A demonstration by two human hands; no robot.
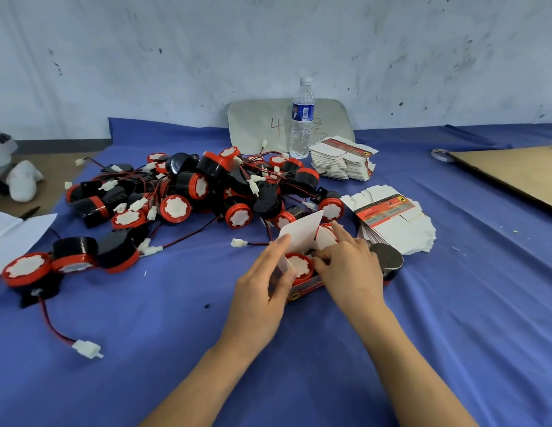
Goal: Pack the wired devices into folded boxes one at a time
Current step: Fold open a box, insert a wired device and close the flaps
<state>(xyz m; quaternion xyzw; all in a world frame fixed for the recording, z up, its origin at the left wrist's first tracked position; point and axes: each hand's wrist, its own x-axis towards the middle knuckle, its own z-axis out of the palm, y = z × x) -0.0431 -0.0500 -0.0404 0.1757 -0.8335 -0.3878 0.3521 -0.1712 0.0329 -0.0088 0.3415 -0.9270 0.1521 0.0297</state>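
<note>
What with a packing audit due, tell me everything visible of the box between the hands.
A small cardboard box, red-printed outside with a black emblem, plain white inside, lies open on the blue cloth. Its white lid flap stands up. The left hand grips its left wall; the right hand pinches the red-rimmed device seated inside.

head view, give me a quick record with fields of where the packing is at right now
box: open, red print, white flap up, on the blue cloth
device: red rim, white face up, inside the box
left hand: grips a white side flap of the box
right hand: fingertips curled at the device's edge; what they pinch is hidden
pile: many unpacked wired devices, tangled, behind-left of the box
flat boxes: two stacks, right of the pile
bottle: upright behind the flat boxes
</note>
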